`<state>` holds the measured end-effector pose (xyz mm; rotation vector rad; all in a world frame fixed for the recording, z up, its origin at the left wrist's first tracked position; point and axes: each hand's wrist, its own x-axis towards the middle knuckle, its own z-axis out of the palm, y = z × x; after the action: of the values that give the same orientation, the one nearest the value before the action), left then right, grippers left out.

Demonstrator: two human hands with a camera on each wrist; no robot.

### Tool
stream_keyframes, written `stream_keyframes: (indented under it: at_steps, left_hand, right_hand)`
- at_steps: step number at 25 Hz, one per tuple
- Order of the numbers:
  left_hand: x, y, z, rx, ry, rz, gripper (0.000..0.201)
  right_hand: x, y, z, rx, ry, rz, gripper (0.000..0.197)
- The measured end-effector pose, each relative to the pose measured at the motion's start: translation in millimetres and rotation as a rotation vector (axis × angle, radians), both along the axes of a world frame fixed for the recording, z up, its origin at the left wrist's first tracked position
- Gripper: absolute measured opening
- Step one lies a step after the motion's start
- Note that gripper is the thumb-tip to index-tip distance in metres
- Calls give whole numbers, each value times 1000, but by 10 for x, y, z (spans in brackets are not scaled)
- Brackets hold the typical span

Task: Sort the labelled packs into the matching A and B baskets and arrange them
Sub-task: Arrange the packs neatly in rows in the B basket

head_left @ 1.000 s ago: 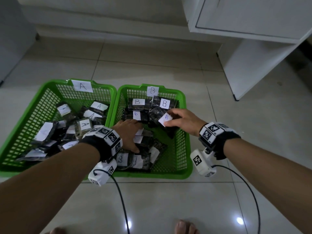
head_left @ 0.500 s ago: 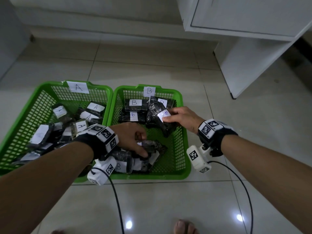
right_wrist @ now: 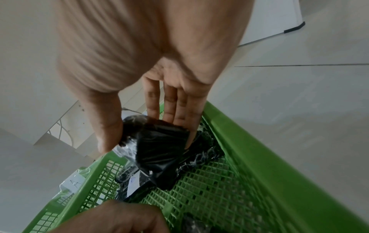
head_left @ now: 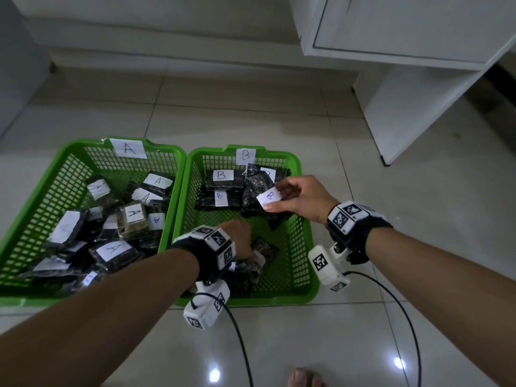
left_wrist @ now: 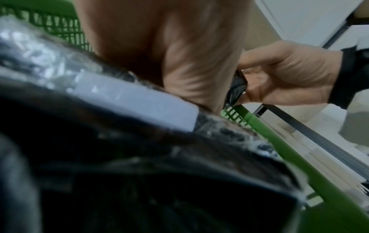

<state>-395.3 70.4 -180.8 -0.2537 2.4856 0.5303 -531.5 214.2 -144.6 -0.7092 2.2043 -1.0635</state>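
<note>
**While sorting looks done, arranging of the B basket is under way**

Although every readable label in the head view matches its basket, the packs in the A basket (head_left: pixel 178 152) lie jumbled. At the far wall of the B basket (head_left: pixel 304 219) a few B packs lie in rows. The right hand (head_left: pixel 304 198) pinches a B-labelled pack (head_left: pixel 258 191) above them; the left hand (head_left: pixel 237 233) curls over near-end packs (head_left: pixel 251 263).

Seen from the left wrist, those packs fill the blurred foreground; its finger grip cannot be told.

Seen from the right wrist, thumb and pressed-together fingers (right_wrist: pixel 175 108) clamp the dark pack just inside the rim.
</note>
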Motion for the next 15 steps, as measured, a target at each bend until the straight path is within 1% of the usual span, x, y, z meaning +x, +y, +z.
stream_keyframes:
  at_steps: [2, 3, 4, 6, 7, 8, 9, 11, 13, 14, 15]
  left_hand:
    - [12, -35, -55, 65, 31, 47, 25]
    - [29, -54, -66, 91, 54, 77, 22]
    - [45, -63, -72, 113, 75, 107, 23]
    - [61, -42, -53, 132, 78, 134, 41]
    - [58, -22, -50, 98, 62, 111, 49]
    - [40, -11, -53, 40, 45, 77, 50]
    - [30, 9, -59, 10, 37, 50, 47]
    - [10, 39, -64, 53, -16, 41, 37]
    - [-6, 43, -5, 64, -86, -6, 36]
    - [-24, 23, 59, 44, -129, -34, 37]
    - [-59, -18, 127, 39, -145, -40, 36]
  right_hand:
    - [5, 3, 19, -21, -51, -32, 45]
    - [11, -7, 38, -27, -75, -58, 37]
    - [17, -15, 55, -36, -91, -83, 30]
    - [34, -22, 83, -62, -129, -114, 21]
    - [39, -25, 89, -75, -158, -123, 17]
    - [43, -29, 102, -89, -189, -131, 11]
    - [50, -20, 112, -100, -213, -137, 7]
    - [30, -4, 117, -107, -231, -151, 4]
    - [39, 18, 119, -109, -242, -157, 4]
    - [54, 22, 124, -108, -247, -161, 6]
    - [56, 16, 121, -101, -242, -163, 12]
